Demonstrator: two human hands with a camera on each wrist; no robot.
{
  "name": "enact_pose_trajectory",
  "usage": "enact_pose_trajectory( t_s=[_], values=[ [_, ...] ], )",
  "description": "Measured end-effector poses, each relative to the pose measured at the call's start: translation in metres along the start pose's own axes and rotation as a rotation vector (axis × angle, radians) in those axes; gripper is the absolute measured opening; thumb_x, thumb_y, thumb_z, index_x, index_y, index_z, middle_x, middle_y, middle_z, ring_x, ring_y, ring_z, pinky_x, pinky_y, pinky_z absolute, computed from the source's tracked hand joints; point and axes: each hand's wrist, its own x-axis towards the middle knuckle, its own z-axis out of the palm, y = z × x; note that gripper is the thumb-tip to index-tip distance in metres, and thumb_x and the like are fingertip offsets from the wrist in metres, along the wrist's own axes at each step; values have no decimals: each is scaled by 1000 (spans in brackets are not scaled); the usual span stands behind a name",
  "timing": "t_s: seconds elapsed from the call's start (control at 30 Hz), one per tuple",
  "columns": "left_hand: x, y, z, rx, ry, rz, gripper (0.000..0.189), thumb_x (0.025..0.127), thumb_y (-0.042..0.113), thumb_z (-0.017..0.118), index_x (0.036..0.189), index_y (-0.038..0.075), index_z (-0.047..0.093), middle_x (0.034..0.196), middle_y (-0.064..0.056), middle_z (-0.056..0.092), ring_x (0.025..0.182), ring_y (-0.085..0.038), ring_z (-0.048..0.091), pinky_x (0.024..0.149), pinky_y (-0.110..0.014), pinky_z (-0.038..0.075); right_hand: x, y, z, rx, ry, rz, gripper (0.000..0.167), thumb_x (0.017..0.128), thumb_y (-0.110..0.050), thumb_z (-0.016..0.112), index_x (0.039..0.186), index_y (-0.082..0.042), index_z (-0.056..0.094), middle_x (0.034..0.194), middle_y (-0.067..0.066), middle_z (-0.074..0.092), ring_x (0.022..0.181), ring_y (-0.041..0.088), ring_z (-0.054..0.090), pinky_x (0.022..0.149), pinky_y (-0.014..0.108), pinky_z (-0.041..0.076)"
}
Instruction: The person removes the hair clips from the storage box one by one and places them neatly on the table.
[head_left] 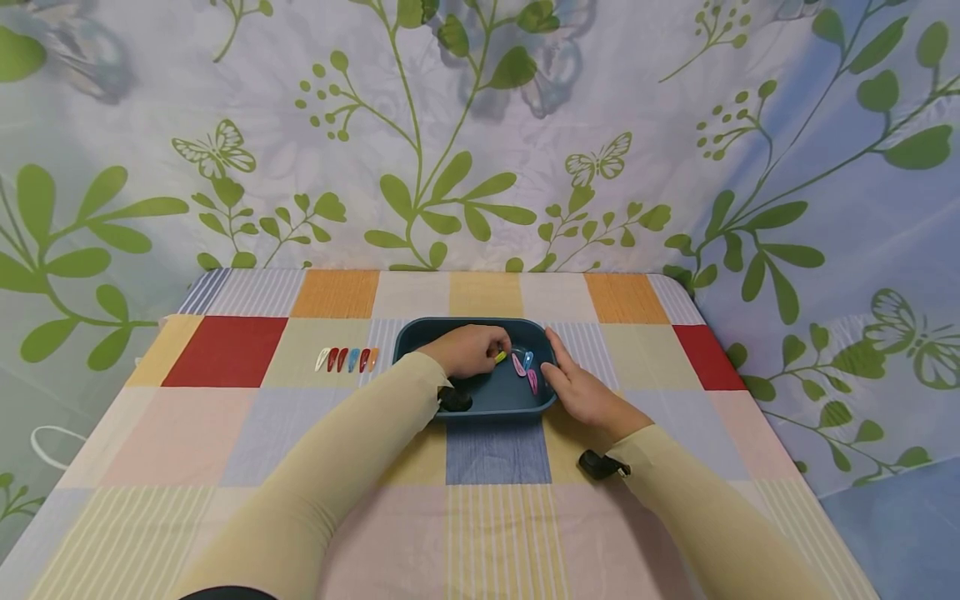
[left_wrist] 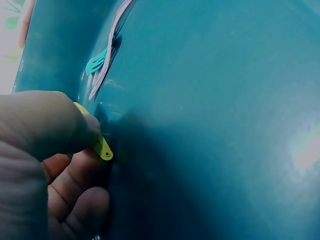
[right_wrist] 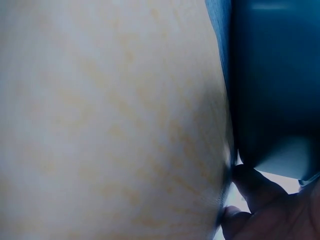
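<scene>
My left hand [head_left: 468, 350] reaches into a dark teal tray [head_left: 495, 414] and pinches a yellow snap hair clip [left_wrist: 104, 151] between thumb and forefinger. Just right of those fingers lie a pink hair clip [head_left: 518, 365], a blue hair clip [head_left: 528, 360] and a magenta hair clip [head_left: 532, 382], all on the tray's floor. At the tray's right end my right hand [head_left: 588, 396] holds the wall, thumb at the rim and fingers along the outside. In the right wrist view, fingertips [right_wrist: 245, 175] show beside the tray's lower edge.
Left of the tray, several hair clips stand in a neat row on the patchwork tablecloth [head_left: 405, 508]: a white clip [head_left: 322, 359], red ones, a blue clip [head_left: 353, 359] and an orange clip [head_left: 373, 359] among them. A leaf-print curtain [head_left: 450, 125] hangs behind the table.
</scene>
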Motion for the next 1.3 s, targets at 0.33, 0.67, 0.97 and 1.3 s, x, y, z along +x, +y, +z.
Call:
enact_pose_trajectory(
  t_s=[0.33,0.67,0.97,1.3],
  values=[
    [-1,2,-1,-24,-6,6,27,102,13,65,129,18,68,100,1,68,90,-15,61,85,-30,50,-1,-3,0,51,14,-4,69,114,-34,33,170,-25,-6,177,17,7,161,46,18,126,67,16],
    [2,1,-1,-39,-15,11,27,101,11,66,128,18,70,99,1,69,89,-15,61,84,-30,50,0,-3,5,148,31,-53,84,109,-24,50,170,-25,-8,178,16,2,162,43,12,127,66,14],
    [4,-1,-10,-66,-17,57,25,102,11,64,126,16,69,94,1,65,80,-13,59,74,-28,48,3,1,8,133,49,-30,76,109,-26,47,170,-32,1,175,22,16,159,47,22,126,68,18],
    [-33,10,-53,-122,119,107,30,102,10,61,131,11,67,106,-3,70,91,-18,63,89,-36,53,2,-1,9,145,61,-25,75,109,-26,47,170,-32,3,176,18,15,160,45,21,127,66,17]
  ],
)
